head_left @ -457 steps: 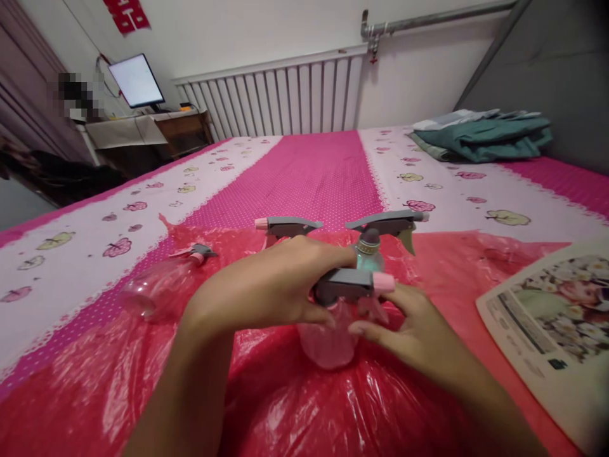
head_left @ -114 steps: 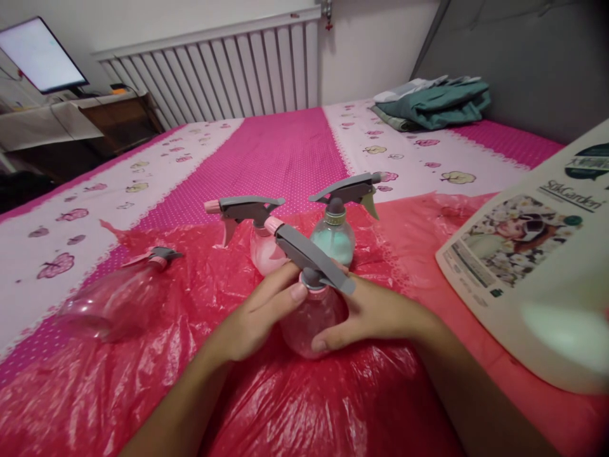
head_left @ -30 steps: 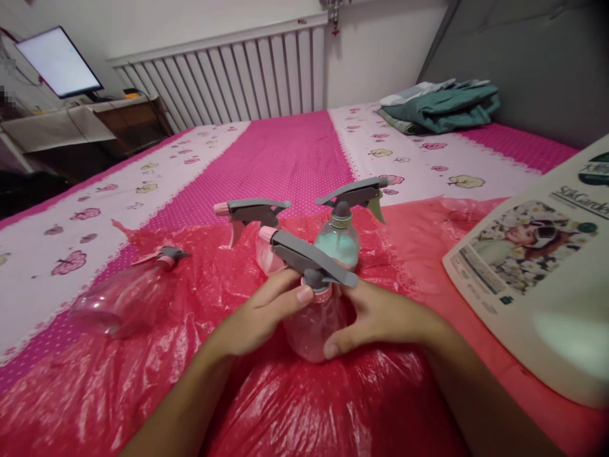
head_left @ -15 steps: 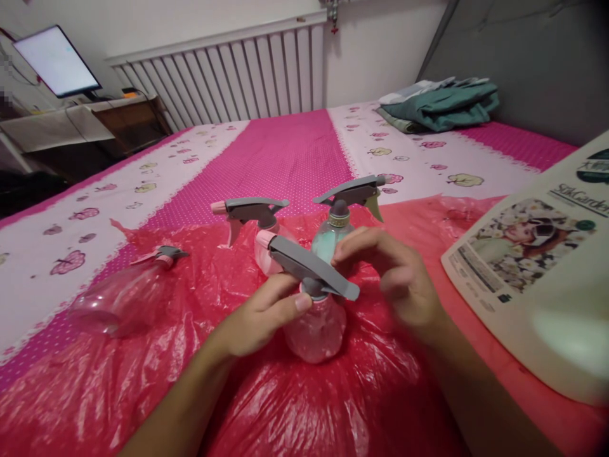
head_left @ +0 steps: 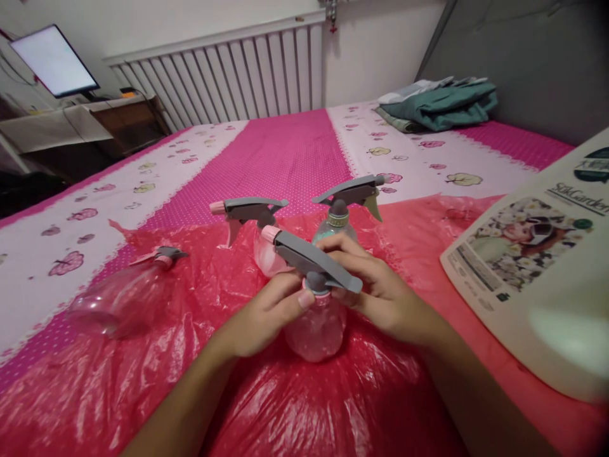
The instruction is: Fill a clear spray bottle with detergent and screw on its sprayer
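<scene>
Upright in front of me stands a clear spray bottle with a grey-and-pink trigger head. My left hand is closed around its neck from the left, thumb on the pink collar. From the right, my right hand grips the same collar and head, its fingertips partly hidden behind the grey lever. Just behind are a second pink-nozzled spray bottle and one holding bluish-green liquid, with a grey-and-green trigger head.
An empty-looking spray bottle lies on its side at the left on red plastic sheeting. A large cream jug leans in at the right. Folded cloths rest on the patterned bed cover, before a radiator.
My right hand has come left and down from beside the trigger head, and its fingers have closed on the bottle's collar. My left hand keeps its hold.
</scene>
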`<state>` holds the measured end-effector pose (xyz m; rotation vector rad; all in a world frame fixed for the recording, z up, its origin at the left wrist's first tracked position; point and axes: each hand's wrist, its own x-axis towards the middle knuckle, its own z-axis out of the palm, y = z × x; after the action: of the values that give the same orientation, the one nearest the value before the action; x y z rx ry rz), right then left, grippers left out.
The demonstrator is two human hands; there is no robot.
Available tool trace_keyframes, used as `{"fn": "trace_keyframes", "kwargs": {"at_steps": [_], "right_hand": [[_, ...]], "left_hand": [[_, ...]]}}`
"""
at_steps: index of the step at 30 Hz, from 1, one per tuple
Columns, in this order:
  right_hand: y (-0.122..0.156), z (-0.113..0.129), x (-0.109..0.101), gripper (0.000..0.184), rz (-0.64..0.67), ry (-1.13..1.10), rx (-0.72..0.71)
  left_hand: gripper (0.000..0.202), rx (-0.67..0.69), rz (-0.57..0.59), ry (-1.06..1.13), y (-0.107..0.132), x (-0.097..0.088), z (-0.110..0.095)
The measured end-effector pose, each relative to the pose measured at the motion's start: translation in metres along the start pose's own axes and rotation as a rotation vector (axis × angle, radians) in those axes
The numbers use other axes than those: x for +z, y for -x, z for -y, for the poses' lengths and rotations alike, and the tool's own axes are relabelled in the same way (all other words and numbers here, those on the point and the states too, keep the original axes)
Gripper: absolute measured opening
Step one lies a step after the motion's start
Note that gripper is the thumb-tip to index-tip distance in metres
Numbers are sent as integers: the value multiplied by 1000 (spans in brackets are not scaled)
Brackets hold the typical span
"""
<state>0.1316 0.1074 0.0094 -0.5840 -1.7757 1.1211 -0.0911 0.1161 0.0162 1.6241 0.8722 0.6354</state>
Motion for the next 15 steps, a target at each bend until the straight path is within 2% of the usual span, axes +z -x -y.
{"fn": "trace_keyframes", "kwargs": {"at_steps": [6, 10, 15], "right_hand": [[-2, 2, 0, 18, -5, 6, 32], [-4, 4, 1, 11, -17, 15, 36], [-5, 4, 3, 22, -34, -2, 36]], "left_hand": [[51, 95, 101, 58, -2, 0, 4], [53, 150, 133, 75, -3, 2, 0], [55, 189, 187, 18, -4, 6, -12]]}}
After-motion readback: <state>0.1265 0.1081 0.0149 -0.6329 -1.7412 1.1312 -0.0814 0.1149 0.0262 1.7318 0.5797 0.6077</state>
